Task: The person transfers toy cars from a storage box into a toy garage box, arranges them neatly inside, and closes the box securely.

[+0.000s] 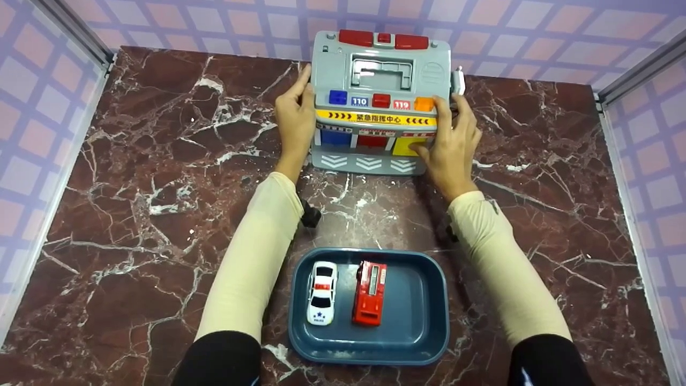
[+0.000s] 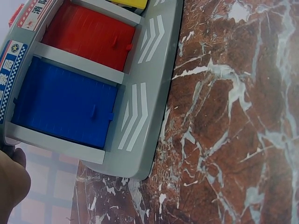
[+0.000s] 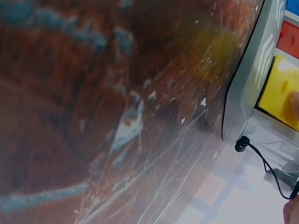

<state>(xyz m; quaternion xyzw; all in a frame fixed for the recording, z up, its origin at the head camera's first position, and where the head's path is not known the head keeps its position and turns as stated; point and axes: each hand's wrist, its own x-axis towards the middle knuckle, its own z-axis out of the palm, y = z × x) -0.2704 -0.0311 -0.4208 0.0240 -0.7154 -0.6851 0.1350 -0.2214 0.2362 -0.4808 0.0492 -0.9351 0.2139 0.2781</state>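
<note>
A grey toy emergency station [image 1: 332, 69] stands at the back, with a yellow band and blue, red and orange buttons on top. Along its front are a blue door [image 2: 65, 102], a red door [image 2: 88, 35] and a yellow door [image 3: 280, 88]. My left hand [image 1: 296, 118] rests along the station's left side, fingers fairly straight; its thumb is hidden in the head view. The right hand [image 1: 454, 142] grips the front right corner, index fingertip by the orange button [image 1: 424, 104], thumb on the yellow door, other fingers at the side.
Nearer me, a dark blue tray [image 1: 423, 354] holds a white toy police car [image 1: 321, 295] and a red toy fire truck [image 1: 370, 295]. A black cord [image 3: 264, 161] hangs at the station's right side. Patterned panels [image 1: 214, 24] border the marbled table [image 1: 161, 257].
</note>
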